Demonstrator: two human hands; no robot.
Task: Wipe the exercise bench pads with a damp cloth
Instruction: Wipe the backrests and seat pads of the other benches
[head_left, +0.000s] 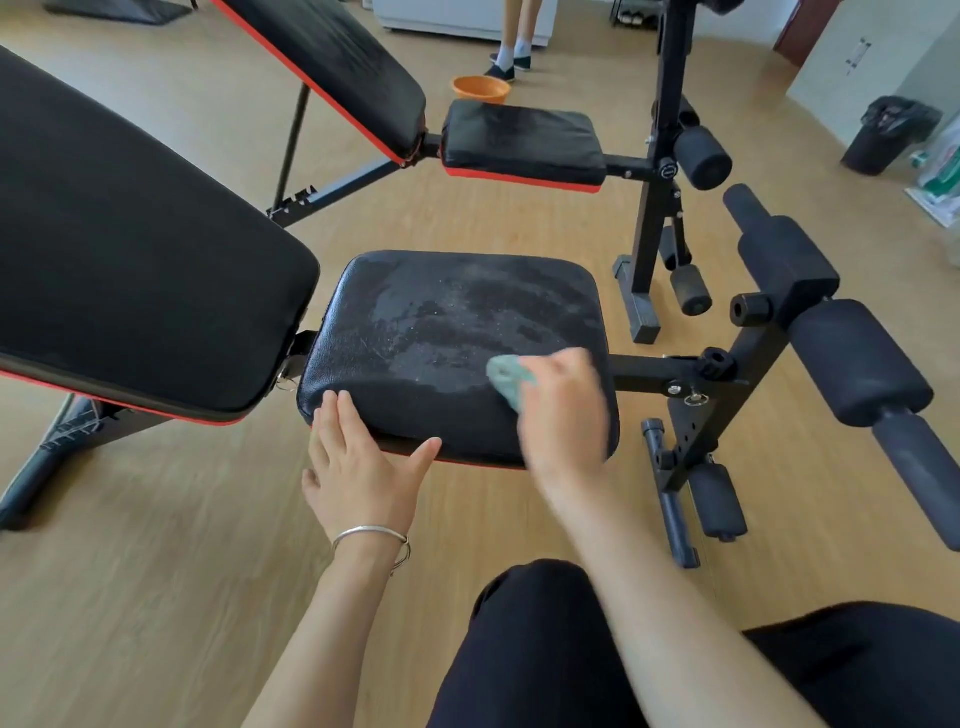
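Green cloth (508, 380) in curled right hand (566, 413)

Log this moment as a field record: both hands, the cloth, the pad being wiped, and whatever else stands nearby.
left hand: fingers straight, resting on the near edge of the seat pad
right hand: blurred, grips the cloth on the pad's right part
cloth: pale green, bunched, touching the pad
seat pad: black, patchy grey marks across the top
backrest pad: black, tilted, left of the seat pad
second bench: behind, apart
orange basin: on the floor beyond the second bench
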